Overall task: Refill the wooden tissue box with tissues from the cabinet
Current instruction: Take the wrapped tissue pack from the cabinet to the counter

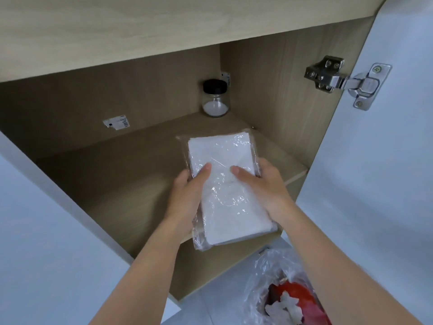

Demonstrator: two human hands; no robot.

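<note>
both hands [187, 195] gripping white tissue pack [225, 191], crinkled clear wrap, cabinet shelf [117, 179]

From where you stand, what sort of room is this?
Probably a home kitchen or pantry corner. Both hands hold a clear-wrapped pack of white tissues at an open light-wood cabinet, where a black-lidded glass jar of white powder stands; a plastic-lined rubbish bin sits below.

Hidden fingers, unreadable labels, a cropped bag

Under the clear-wrapped white tissue pack [221, 184], both hands' fingers are out of sight; the print on the small white sticker [116, 122] is too small to read; the crinkled clear plastic bag [284, 294] with red contents is cut by the bottom edge.
</note>
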